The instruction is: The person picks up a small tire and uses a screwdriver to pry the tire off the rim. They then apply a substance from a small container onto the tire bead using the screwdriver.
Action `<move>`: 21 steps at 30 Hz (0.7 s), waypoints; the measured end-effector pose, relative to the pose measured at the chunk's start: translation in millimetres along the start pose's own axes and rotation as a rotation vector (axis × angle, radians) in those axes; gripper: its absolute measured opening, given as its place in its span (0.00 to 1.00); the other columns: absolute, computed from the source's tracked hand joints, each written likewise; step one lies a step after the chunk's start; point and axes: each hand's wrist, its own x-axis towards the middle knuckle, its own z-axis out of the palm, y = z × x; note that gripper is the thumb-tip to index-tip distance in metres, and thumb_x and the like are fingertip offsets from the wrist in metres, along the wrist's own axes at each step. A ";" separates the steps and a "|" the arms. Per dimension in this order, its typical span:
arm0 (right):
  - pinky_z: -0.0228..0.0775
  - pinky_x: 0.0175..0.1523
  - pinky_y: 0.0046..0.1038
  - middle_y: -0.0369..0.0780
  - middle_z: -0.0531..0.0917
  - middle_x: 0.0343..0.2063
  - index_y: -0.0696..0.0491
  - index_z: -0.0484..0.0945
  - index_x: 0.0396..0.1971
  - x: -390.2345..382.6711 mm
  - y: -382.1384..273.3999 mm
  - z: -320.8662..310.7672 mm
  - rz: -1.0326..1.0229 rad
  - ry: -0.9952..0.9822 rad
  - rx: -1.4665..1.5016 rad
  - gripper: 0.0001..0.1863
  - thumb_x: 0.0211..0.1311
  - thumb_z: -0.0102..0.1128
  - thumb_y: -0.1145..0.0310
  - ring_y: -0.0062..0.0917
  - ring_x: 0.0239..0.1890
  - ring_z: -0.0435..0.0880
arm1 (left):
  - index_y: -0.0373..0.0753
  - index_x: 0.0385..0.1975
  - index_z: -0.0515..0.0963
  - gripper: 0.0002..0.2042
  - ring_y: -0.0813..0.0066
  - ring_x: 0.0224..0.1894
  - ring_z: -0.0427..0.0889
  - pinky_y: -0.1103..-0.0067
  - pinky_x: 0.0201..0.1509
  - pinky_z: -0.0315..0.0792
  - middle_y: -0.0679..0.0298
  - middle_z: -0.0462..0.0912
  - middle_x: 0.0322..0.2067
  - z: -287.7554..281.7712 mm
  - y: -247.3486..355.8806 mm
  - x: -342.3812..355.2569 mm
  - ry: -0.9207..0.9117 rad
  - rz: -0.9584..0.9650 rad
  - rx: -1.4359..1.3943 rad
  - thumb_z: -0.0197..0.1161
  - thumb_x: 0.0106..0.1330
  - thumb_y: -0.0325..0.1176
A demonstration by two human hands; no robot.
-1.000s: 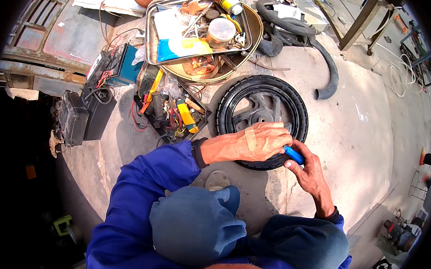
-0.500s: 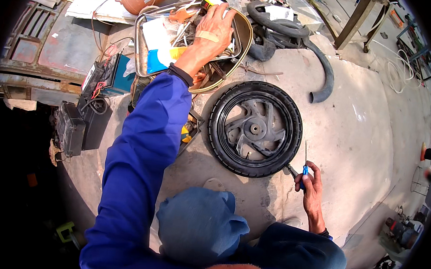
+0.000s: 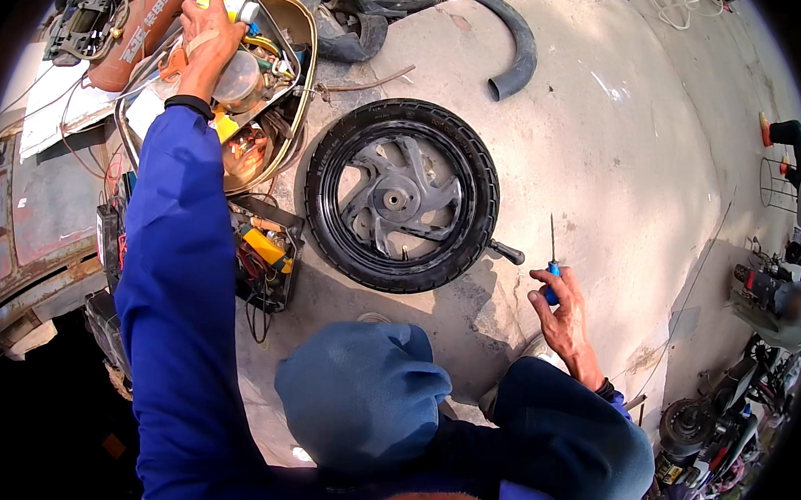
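A wheel (image 3: 396, 200) with a black tyre and dark spoked rim lies flat on the concrete before me. My left hand (image 3: 210, 48), a tan plaster on its back, reaches into the tool tray at the far left, fingers closed round a small yellow-and-white can (image 3: 239, 7). To the right of the wheel, my right hand (image 3: 563, 320) grips the blue handle of a screwdriver (image 3: 553, 272), its thin shaft pointing away from me. A short black-handled tool (image 3: 507, 252) touches or lies close against the tyre's lower right edge.
The oval tray (image 3: 307, 64) holds a clear round tub (image 3: 239, 80) and assorted small parts. Nearer, a black box (image 3: 280, 300) contains a yellow tool and wires. Black rubber tubing (image 3: 516, 61) curls beyond the wheel. Motorcycle parts (image 3: 688, 426) stand at right.
The whole view has shifted, so the wheel and tray appear further left. My left hand now has the can raised at the tray's far side. The screwdriver stays in my right hand.
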 end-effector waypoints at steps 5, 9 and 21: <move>0.84 0.50 0.43 0.49 0.77 0.54 0.46 0.79 0.67 10.8 -8.8 18.8 -0.300 -0.094 -0.175 0.32 0.63 0.81 0.70 0.46 0.48 0.86 | 0.53 0.73 0.74 0.41 0.47 0.71 0.73 0.59 0.75 0.73 0.46 0.73 0.64 -80.9 41.8 -65.4 0.281 0.266 -0.368 0.86 0.58 0.45; 0.84 0.58 0.45 0.51 0.72 0.61 0.44 0.74 0.73 20.1 -8.9 45.2 -0.267 -0.210 -0.038 0.43 0.58 0.86 0.60 0.46 0.56 0.85 | 0.35 0.75 0.69 0.45 0.59 0.72 0.77 0.65 0.77 0.73 0.52 0.77 0.68 -137.1 85.1 -202.3 -0.627 -0.147 -1.603 0.86 0.59 0.39; 0.73 0.67 0.50 0.52 0.75 0.63 0.47 0.69 0.79 -13.2 39.1 88.6 -0.554 -0.357 -0.236 0.55 0.46 0.87 0.61 0.53 0.61 0.78 | 0.38 0.77 0.64 0.40 0.54 0.80 0.68 0.62 0.81 0.67 0.52 0.69 0.76 -87.5 193.5 -526.1 -1.285 0.052 -1.511 0.80 0.67 0.33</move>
